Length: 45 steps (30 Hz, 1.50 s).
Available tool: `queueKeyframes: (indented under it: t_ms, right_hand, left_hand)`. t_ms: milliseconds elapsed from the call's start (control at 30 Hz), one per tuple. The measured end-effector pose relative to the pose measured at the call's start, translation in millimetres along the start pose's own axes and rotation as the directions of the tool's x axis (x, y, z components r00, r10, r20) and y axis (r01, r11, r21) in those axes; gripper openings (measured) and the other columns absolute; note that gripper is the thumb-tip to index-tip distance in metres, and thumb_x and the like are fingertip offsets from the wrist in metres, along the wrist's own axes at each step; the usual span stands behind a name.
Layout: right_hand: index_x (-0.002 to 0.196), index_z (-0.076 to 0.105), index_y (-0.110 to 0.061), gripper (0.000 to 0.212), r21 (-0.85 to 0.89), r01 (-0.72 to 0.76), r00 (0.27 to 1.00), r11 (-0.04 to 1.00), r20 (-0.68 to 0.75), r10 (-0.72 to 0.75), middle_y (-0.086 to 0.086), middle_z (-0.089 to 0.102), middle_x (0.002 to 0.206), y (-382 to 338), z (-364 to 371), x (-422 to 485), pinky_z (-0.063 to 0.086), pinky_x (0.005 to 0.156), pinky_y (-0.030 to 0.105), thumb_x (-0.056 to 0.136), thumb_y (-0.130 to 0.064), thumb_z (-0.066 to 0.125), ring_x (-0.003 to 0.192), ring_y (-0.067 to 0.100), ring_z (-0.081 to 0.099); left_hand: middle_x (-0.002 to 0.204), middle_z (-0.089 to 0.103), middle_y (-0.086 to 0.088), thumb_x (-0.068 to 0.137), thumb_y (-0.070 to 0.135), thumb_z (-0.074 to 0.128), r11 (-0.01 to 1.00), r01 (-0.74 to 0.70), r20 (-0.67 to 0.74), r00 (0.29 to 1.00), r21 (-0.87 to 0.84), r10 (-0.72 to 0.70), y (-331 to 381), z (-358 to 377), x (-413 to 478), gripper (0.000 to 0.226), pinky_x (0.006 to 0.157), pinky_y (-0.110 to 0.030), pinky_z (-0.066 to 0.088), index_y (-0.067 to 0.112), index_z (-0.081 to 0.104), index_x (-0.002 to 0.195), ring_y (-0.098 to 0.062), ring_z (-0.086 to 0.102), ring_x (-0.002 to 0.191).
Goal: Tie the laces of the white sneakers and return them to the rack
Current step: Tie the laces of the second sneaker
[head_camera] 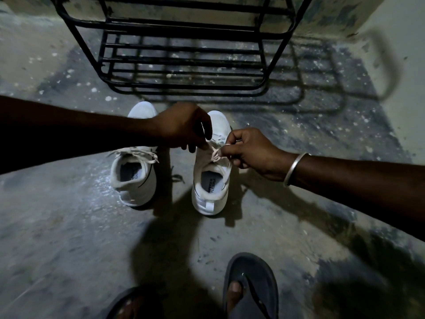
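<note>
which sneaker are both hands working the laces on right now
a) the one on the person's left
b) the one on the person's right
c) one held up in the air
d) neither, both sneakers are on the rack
b: the left hand and right hand both pinch the laces of the right sneaker, which stands on the floor; the left sneaker stands untouched beside it.

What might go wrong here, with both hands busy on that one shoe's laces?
The light is dim, so the knot on the right sneaker, pinched between the left hand and right hand, may end up loose or uneven. The left sneaker has laces lying loose over its side and could be forgotten. The rack has open bars, so a shoe set down carelessly might tip through.
</note>
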State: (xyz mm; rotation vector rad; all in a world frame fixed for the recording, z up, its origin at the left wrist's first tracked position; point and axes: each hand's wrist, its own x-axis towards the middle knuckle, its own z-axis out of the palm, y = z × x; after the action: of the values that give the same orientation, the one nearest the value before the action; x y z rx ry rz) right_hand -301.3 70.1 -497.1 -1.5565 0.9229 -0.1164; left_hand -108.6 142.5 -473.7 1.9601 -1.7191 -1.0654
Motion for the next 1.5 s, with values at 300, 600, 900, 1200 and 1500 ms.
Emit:
queueKeyframes:
  t_ms: [300,600,900,1200,1500]
  right_hand:
    - [0.080,0.063,-0.001,0.004,0.120,-0.208,0.978,0.971,0.037,0.205,0.007,0.050,0.054,2.6,-5.2,4.6,0.025,0.033,0.017,0.084,-0.002,0.063,0.039,0.011,0.037]
    - [0.075,0.057,-0.008,0.014,0.212,-0.181,0.983,0.960,0.056,0.173,0.004,0.042,0.048,9.7,-1.3,1.6,0.019,0.034,0.017,0.087,-0.004,0.063,0.036,0.009,0.033]
    - [0.082,0.059,-0.006,0.010,0.245,-0.167,0.986,0.955,0.049,0.160,-0.003,0.051,0.045,10.9,-3.1,-3.1,0.024,0.031,0.016,0.090,-0.007,0.064,0.034,0.007,0.039]
    - [0.080,0.066,-0.011,0.013,0.237,-0.133,0.986,0.962,0.126,0.106,0.000,0.070,0.067,7.8,-1.0,-4.8,0.038,0.036,0.017,0.093,-0.014,0.067,0.043,0.011,0.053]
    - [0.075,0.063,-0.010,0.017,0.154,-0.086,0.995,0.984,0.069,0.076,0.008,0.070,0.071,8.7,-3.2,-4.7,0.038,0.035,0.018,0.091,-0.011,0.070,0.040,0.011,0.055]
  left_hand:
    - [0.103,0.071,0.006,0.081,0.024,0.080,0.951,-0.167,-0.229,0.946,0.259,0.228,-23.0,6.8,-3.4,0.024,0.068,-0.020,0.052,0.020,0.072,0.103,-0.006,0.068,0.069]
    - [0.088,0.072,0.013,0.082,0.033,0.078,0.909,-0.331,-0.094,0.927,0.252,0.363,-12.4,31.2,-19.0,0.017,0.069,-0.020,0.054,0.026,0.072,0.097,-0.003,0.067,0.077]
    - [0.079,0.074,0.005,0.088,0.041,0.061,0.922,-0.263,-0.057,0.955,0.285,0.290,-10.6,30.3,-12.6,0.021,0.068,-0.041,0.058,0.025,0.075,0.091,-0.011,0.069,0.070]
    - [0.064,0.057,0.004,0.084,0.044,0.066,0.917,-0.302,-0.089,0.938,0.260,0.334,-6.3,24.8,-27.1,0.030,0.053,-0.033,0.043,0.016,0.057,0.079,-0.013,0.055,0.057]
    - [0.059,0.055,0.001,0.087,0.049,0.061,0.905,-0.315,-0.065,0.936,0.286,0.346,-16.3,21.0,-29.5,0.039,0.052,-0.033,0.041,0.014,0.054,0.072,-0.016,0.053,0.053]
